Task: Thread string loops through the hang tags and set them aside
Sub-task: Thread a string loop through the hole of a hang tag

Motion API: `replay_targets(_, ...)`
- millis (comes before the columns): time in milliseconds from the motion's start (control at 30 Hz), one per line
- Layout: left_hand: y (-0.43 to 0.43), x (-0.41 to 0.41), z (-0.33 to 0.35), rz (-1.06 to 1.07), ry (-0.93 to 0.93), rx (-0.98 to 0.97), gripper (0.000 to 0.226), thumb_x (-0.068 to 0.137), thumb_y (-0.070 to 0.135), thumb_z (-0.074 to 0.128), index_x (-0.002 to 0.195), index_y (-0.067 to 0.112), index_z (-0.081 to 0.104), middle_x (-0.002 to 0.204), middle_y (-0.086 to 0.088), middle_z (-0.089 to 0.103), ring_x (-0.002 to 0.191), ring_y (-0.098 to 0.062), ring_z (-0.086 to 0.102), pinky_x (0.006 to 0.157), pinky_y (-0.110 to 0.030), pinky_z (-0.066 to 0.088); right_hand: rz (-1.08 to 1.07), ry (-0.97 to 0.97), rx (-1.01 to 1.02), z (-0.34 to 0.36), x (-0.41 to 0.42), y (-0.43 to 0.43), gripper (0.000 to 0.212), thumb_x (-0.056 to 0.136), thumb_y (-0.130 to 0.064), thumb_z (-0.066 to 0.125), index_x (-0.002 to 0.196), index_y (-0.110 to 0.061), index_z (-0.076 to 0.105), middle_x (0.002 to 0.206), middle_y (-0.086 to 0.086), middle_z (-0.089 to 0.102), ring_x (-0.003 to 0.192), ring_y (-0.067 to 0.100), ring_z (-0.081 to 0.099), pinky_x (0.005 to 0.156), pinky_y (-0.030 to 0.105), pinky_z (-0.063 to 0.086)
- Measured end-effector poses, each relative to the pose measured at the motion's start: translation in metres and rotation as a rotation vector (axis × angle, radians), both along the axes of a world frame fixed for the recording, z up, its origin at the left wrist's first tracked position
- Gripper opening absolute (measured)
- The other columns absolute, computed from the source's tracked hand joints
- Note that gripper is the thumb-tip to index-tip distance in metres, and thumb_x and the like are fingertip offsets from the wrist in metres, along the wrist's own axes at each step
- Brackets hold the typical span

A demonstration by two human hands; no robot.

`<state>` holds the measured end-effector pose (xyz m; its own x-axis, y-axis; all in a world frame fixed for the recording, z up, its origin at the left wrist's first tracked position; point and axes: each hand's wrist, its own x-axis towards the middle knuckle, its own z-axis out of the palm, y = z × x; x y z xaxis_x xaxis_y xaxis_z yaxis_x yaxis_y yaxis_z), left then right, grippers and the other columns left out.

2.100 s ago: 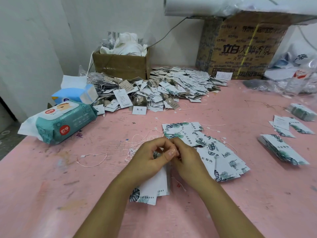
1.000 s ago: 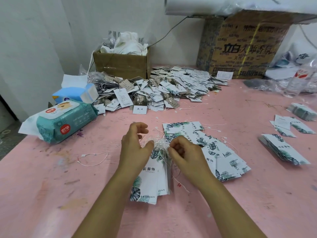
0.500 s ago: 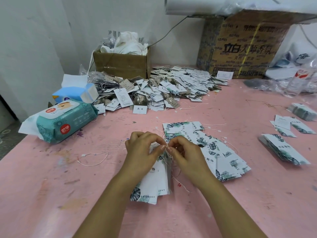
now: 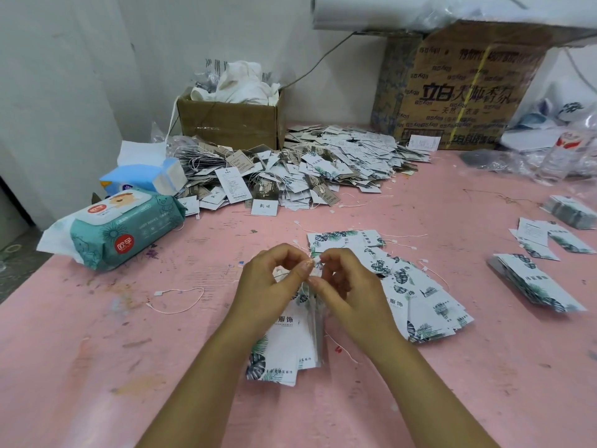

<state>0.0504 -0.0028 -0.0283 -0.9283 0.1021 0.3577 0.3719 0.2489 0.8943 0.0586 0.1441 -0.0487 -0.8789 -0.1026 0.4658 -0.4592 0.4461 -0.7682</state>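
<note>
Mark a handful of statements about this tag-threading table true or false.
1. The left hand and right hand pinch at the top of the tag stack. True.
2. The wipes pack lies right of the hands. False: the wipes pack lies to their left.
3. A loose string loop lies on the pink table, left of the hands. True.
4. The small cardboard box is empty. False: the small cardboard box holds white cloth.
5. Fanned tags lie right of the hands. True.

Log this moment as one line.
step: threading | left hand: grips tag stack | right hand: pinches string at stack top
</note>
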Motion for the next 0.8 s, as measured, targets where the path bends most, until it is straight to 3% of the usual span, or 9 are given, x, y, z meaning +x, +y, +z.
replay_targets(100, -0.0007, -0.0005, 0.0008, -0.009, 0.014, -0.014, 0.018, 0.083, 0.011, 0.066, 0.071, 0.024, 0.063, 0.063, 0.021, 0.059, 0.066, 0.004, 0.052, 0.069, -0.011, 0.040, -0.066, 0.026, -0.011, 0.0015, -0.0021, 0.0035, 0.023, 0.084, -0.032, 0.064, 0.090, -0.042, 0.044, 0.073, -0.018, 0.055, 0.059, 0.001, 0.051, 0.055, 0.015, 0.039)
replay_targets(233, 0.0010, 0.0003, 0.0004, -0.015, 0.007, -0.037, 0.016, 0.084, 0.010, 0.066, 0.073, 0.021, 0.064, 0.061, 0.020, 0.057, 0.064, 0.003, 0.050, 0.067, -0.012, 0.041, -0.108, -0.062, 0.069, 0.0021, -0.0028, 0.0068, 0.033, 0.087, -0.037, 0.059, 0.107, -0.034, 0.034, 0.084, -0.011, 0.054, 0.057, 0.008, 0.053, 0.059, 0.036, 0.047)
replay_targets(333, 0.0013, 0.0008, 0.0001, -0.010, 0.000, -0.024, 0.016, 0.084, 0.011, 0.066, 0.073, 0.021, 0.063, 0.060, 0.015, 0.056, 0.064, 0.000, 0.051, 0.066, -0.018, 0.042, -0.104, -0.026, 0.113, 0.0004, -0.0020, 0.0073, 0.027, 0.090, -0.043, 0.052, 0.108, -0.029, 0.040, 0.085, -0.013, 0.053, 0.059, 0.007, 0.052, 0.058, 0.032, 0.044)
replay_targets(433, 0.0023, 0.0016, 0.0008, -0.011, -0.013, -0.041, 0.017, 0.084, 0.011, 0.065, 0.072, 0.022, 0.062, 0.061, 0.011, 0.055, 0.062, -0.002, 0.050, 0.065, -0.019, 0.042, -0.078, 0.068, 0.089, 0.0032, -0.0018, 0.0063, 0.022, 0.090, -0.038, 0.048, 0.092, -0.019, 0.056, 0.077, -0.012, 0.053, 0.060, 0.004, 0.048, 0.056, 0.018, 0.034)
replay_targets(500, 0.0035, 0.0022, 0.0013, -0.019, -0.022, -0.052, 0.017, 0.085, 0.010, 0.065, 0.072, 0.021, 0.062, 0.061, 0.010, 0.054, 0.061, -0.003, 0.049, 0.065, -0.019, 0.041, -0.068, 0.093, 0.073, 0.0055, -0.0012, 0.0055, 0.019, 0.088, -0.033, 0.049, 0.084, -0.017, 0.057, 0.072, -0.013, 0.050, 0.061, 0.004, 0.047, 0.056, 0.014, 0.032)
replay_targets(600, 0.0046, 0.0031, 0.0018, -0.037, -0.036, -0.051, 0.016, 0.085, 0.008, 0.064, 0.073, 0.019, 0.062, 0.060, 0.009, 0.053, 0.060, -0.004, 0.049, 0.064, -0.020, 0.041, 0.009, 0.058, 0.032, 0.0064, 0.0008, 0.0044, 0.006, 0.087, -0.030, 0.050, 0.086, -0.033, 0.045, 0.070, -0.016, 0.051, 0.057, 0.003, 0.049, 0.053, 0.012, 0.033)
replay_targets(733, 0.0055, 0.0048, 0.0030, -0.057, -0.035, -0.048, 0.013, 0.085, 0.008, 0.063, 0.074, 0.014, 0.063, 0.060, 0.008, 0.054, 0.062, -0.006, 0.049, 0.065, -0.022, 0.042, 0.082, -0.024, 0.014, 0.0063, 0.0032, 0.0021, 0.029, 0.089, -0.038, 0.047, 0.108, -0.051, 0.029, 0.090, -0.013, 0.052, 0.058, 0.003, 0.051, 0.055, 0.014, 0.038)
replay_targets(800, 0.0056, 0.0052, 0.0031, -0.065, -0.033, -0.040, 0.011, 0.086, 0.008, 0.063, 0.075, 0.012, 0.063, 0.061, 0.007, 0.053, 0.062, -0.007, 0.049, 0.065, -0.022, 0.042, 0.088, -0.009, 0.039, 0.0057, 0.0029, 0.0020, 0.028, 0.090, -0.037, 0.046, 0.111, -0.050, 0.031, 0.091, -0.012, 0.052, 0.059, 0.003, 0.050, 0.056, 0.015, 0.038)
